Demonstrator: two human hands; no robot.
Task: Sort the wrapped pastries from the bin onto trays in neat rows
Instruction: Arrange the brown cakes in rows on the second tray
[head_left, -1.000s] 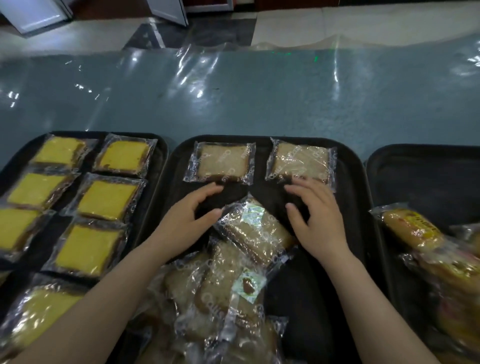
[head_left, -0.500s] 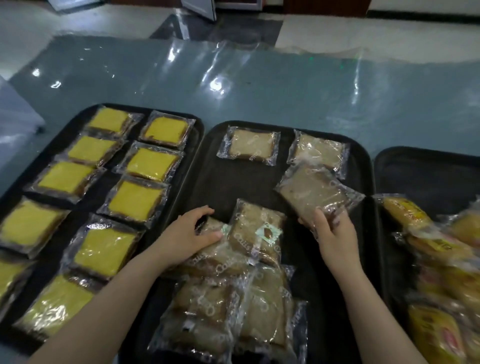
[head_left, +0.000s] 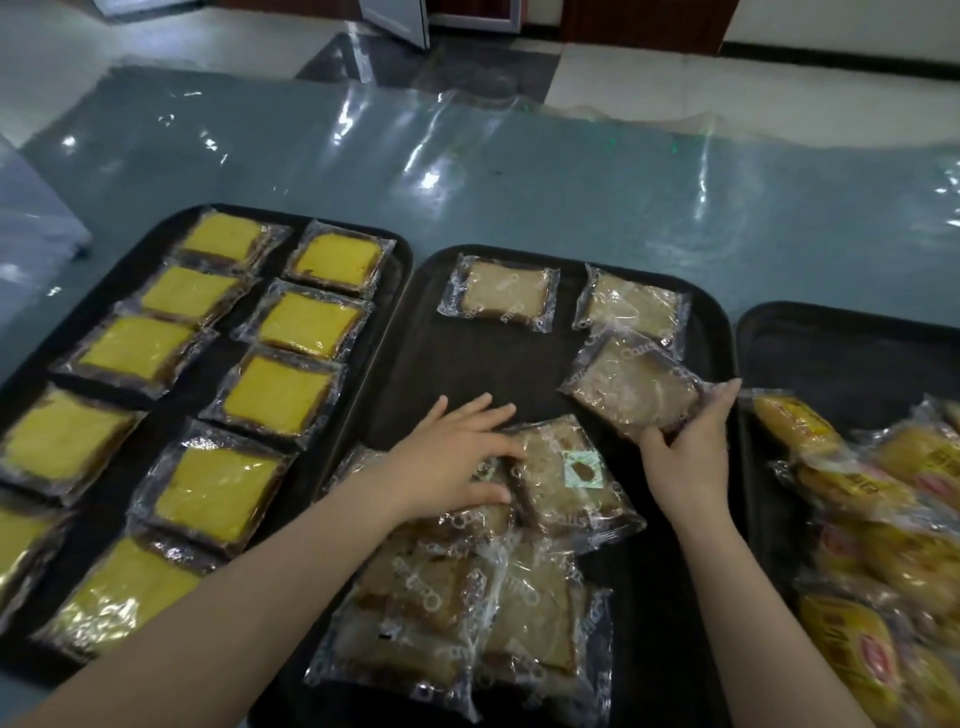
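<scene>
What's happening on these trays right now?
A person is sorting wrapped pastries onto black trays. The right hand grips a brown wrapped slice on the middle tray, just below two slices already laid in its far row. The left hand rests on the loose pile of brown slices. The left tray holds rows of yellow cakes.

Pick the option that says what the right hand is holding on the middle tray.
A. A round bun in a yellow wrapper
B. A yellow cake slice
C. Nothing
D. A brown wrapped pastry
D: the right hand grips a brown wrapped pastry at its near edge, just below the far right pastry on the middle tray.
</scene>
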